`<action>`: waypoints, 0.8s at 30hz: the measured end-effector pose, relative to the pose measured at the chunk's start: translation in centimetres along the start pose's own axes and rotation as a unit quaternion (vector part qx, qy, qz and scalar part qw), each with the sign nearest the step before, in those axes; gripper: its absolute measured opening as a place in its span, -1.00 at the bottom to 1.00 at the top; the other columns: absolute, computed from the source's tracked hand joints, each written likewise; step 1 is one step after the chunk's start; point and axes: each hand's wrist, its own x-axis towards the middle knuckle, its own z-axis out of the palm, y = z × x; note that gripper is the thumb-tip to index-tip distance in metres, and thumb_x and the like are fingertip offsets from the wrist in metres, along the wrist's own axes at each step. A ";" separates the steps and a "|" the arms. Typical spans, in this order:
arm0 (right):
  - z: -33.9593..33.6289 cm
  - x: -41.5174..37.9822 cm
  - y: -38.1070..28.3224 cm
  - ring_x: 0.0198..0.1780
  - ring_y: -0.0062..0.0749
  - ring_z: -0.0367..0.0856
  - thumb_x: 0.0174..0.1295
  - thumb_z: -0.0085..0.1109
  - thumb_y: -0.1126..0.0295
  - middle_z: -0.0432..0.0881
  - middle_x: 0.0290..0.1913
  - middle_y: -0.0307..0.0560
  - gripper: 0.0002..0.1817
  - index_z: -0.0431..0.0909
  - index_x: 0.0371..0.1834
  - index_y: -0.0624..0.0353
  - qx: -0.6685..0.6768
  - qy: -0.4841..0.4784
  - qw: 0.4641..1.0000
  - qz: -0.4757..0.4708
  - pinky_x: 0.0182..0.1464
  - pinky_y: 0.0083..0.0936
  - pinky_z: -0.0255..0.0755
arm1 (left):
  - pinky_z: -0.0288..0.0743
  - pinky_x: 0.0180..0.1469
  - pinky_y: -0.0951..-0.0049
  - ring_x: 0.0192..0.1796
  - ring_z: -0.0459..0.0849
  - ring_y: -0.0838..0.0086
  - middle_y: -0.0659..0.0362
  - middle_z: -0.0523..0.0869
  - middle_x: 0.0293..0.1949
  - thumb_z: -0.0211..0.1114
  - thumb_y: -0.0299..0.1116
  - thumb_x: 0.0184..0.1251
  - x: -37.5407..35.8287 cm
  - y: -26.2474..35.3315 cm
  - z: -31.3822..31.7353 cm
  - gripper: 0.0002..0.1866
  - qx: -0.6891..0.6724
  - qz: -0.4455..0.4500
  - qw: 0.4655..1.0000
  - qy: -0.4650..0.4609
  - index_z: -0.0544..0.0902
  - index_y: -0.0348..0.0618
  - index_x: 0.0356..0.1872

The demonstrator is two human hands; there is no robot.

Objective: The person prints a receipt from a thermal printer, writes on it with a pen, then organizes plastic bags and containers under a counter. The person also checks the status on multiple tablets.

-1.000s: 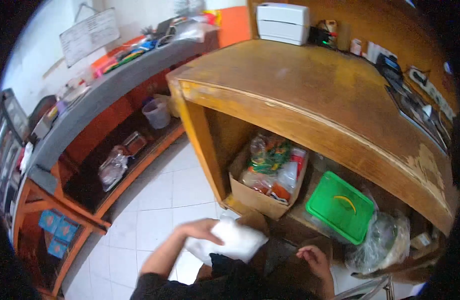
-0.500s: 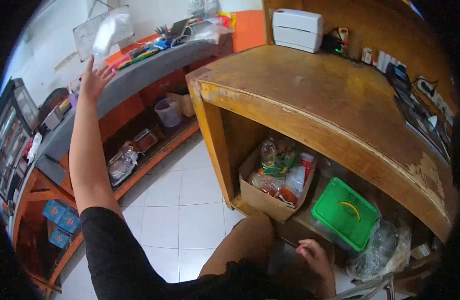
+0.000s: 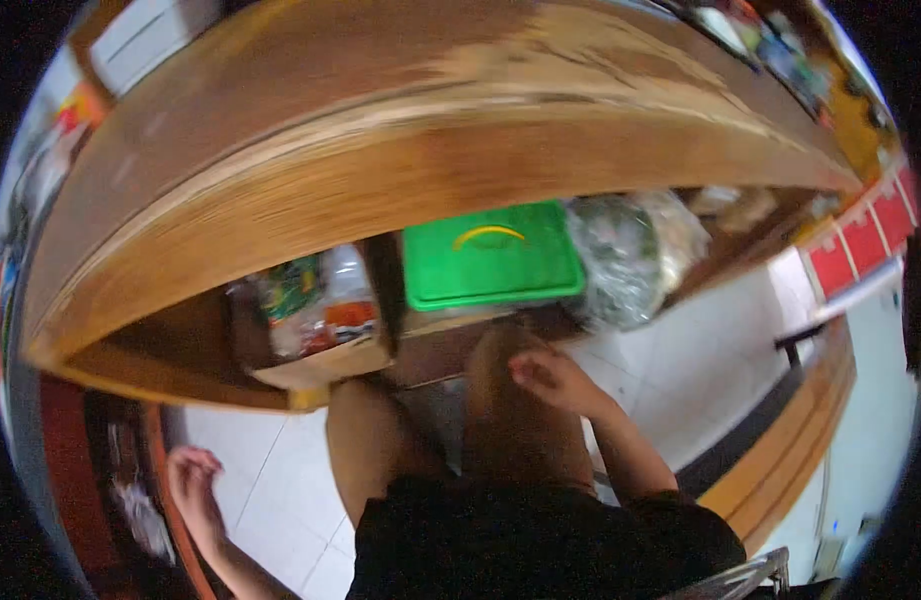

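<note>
My left hand [image 3: 196, 492] is low at the left, over the white floor beside the wooden table. Its fingers are loosely bent, somewhat smeared, and nothing shows in them. Near my right knee, my right hand [image 3: 555, 382] hovers with relaxed, half-curled fingers and holds nothing that I can see. The nearest thing ahead of it is a green plastic box lid [image 3: 495, 272] with a yellow handle, on the shelf under the table. Right of the lid lies a bundle in clear plastic [image 3: 620, 262].
A cardboard box [image 3: 325, 364] with several plastic packets stands on the shelf, left of the lid. The table's curved wooden edge [image 3: 400, 165] crosses above my knees. A wooden bench-like piece [image 3: 780, 460] is at the right, and metal tubing [image 3: 750, 578] shows at the bottom.
The view has turned right and down. My left hand, raised and spread with a pale plastic item in the air just above it, has dropped low; that item is out of view.
</note>
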 end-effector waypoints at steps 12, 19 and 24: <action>-8.2 4.8 17.6 0.22 0.19 0.05 -0.04 0.21 0.31 -0.04 0.32 -0.03 -0.29 0.10 0.23 -0.22 -0.409 0.153 0.802 0.408 0.01 0.29 0.18 | 0.36 -0.15 0.53 -0.25 0.50 0.53 0.18 0.53 -0.27 0.05 -0.41 0.25 -2.3 -7.2 9.7 -0.88 0.000 -0.200 0.978 -0.065 0.41 -0.16 -0.22; -14.1 0.9 18.7 -0.24 -0.06 0.54 -0.17 0.09 0.54 0.57 -0.30 0.13 -0.71 0.53 -0.26 0.19 -0.301 0.482 0.813 0.127 -0.11 -0.36 0.39 | 0.38 -0.14 0.53 -0.24 0.52 0.50 0.16 0.55 -0.30 0.09 -0.48 0.22 -3.3 -7.5 9.1 -0.86 -0.002 -0.208 0.978 -0.033 0.42 -0.22 -0.20; -14.0 -1.7 11.2 -0.28 -0.28 0.53 -0.14 0.02 0.64 0.57 -0.36 -0.07 -0.80 0.47 -0.37 0.23 -0.247 0.533 0.809 0.018 -0.17 -0.46 0.36 | 0.41 -0.07 0.47 -0.14 0.53 0.44 0.15 0.53 -0.22 0.09 -0.55 0.22 -5.2 -10.2 11.6 -0.81 -0.115 -0.282 0.946 -0.115 0.43 -0.23 -0.14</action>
